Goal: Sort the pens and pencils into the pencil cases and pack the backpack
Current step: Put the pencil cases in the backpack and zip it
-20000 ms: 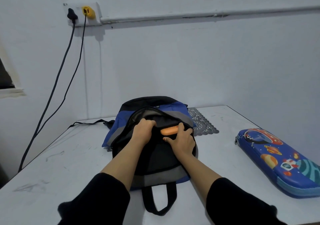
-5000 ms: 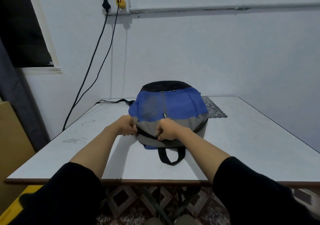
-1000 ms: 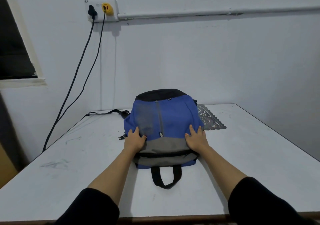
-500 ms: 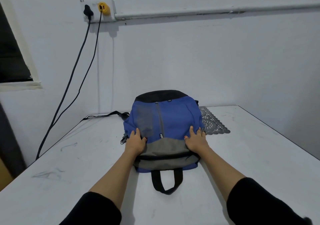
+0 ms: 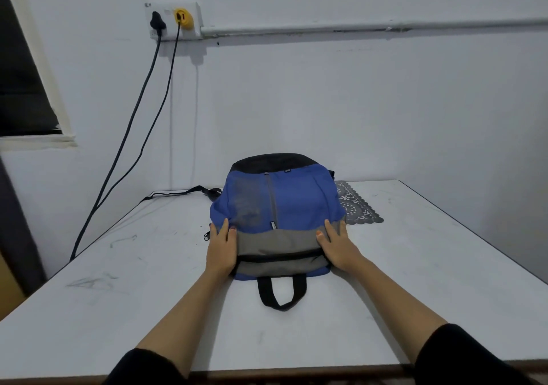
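Two dark cables hang from the wall socket at far left. Our left hand lies flat, fingers straight, on the left edge of the blue-grey backpack, zipped shut in the middle of the white table. Our right hand presses its right edge, fingers straight too. A lace mat peeks out behind.
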